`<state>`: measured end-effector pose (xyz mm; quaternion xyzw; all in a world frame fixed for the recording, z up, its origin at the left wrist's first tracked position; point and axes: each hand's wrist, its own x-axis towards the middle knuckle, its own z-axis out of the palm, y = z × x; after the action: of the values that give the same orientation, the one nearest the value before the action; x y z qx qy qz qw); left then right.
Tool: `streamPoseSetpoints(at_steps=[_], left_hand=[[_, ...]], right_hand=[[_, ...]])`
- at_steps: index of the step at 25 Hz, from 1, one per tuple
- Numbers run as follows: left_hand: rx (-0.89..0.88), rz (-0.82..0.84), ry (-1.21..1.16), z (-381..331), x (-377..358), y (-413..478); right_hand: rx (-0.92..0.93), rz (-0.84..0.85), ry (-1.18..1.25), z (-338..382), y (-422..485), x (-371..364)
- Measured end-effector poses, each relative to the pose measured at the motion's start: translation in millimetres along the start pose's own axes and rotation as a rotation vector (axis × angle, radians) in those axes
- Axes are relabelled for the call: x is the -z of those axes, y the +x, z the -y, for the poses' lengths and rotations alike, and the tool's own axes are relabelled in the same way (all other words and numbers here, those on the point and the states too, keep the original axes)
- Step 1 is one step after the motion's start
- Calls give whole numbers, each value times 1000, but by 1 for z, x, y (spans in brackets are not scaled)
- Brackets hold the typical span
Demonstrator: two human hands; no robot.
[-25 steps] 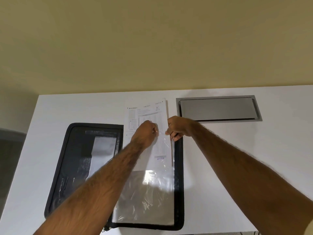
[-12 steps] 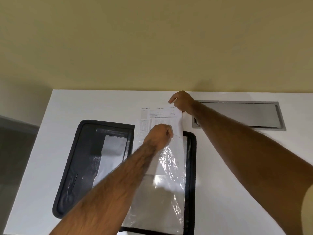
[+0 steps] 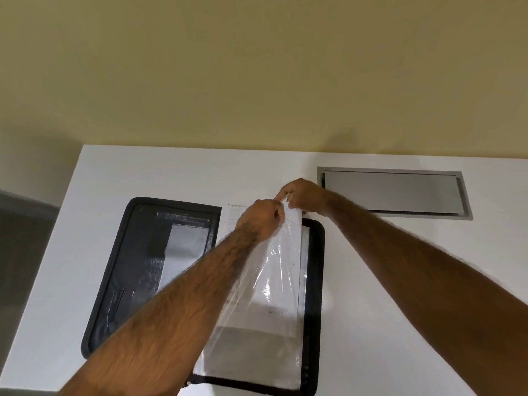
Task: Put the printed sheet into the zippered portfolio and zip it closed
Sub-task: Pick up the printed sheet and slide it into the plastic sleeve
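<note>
A black zippered portfolio [image 3: 120, 270] lies open on the white table [image 3: 371, 281]. Its right half holds clear plastic sleeves [image 3: 265, 347]. The printed sheet [image 3: 281, 287] sits mostly inside the top sleeve, its top edge sticking out past the portfolio's far rim. My left hand [image 3: 261, 221] pinches the sleeve's upper edge and lifts it. My right hand [image 3: 304, 197] pinches the sheet's top right corner, right against my left hand. Both forearms cover part of the portfolio's middle.
A grey metal cable hatch [image 3: 394, 192] is set into the table at the far right. A beige wall rises behind the table's far edge. The table's left edge runs close to the portfolio's left half.
My right hand has come back from the table's far edge toward my left hand. The sheet has slid deeper into the sleeve, so less of it sticks out. The camera has shifted.
</note>
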<state>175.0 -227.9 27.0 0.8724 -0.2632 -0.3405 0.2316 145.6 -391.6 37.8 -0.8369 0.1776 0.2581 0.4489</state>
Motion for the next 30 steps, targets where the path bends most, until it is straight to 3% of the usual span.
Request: streamPoseSetpoints(at_steps=[10, 19, 22, 25, 30], left_hand=[[-96, 67, 128, -4, 1, 2], [-39, 30, 86, -6, -4, 2], [-34, 13, 43, -6, -8, -1], [-11, -42, -69, 2, -9, -8], [-12, -345, 6, 47, -32, -63]], right_hand=[[-116, 237, 145, -13, -25, -13], [-141, 276, 72, -21, -38, -20], [-170, 230, 30, -19, -42, -29], [-173, 131, 169, -26, -47, -38], [-142, -10, 394, -46, -58, -47]])
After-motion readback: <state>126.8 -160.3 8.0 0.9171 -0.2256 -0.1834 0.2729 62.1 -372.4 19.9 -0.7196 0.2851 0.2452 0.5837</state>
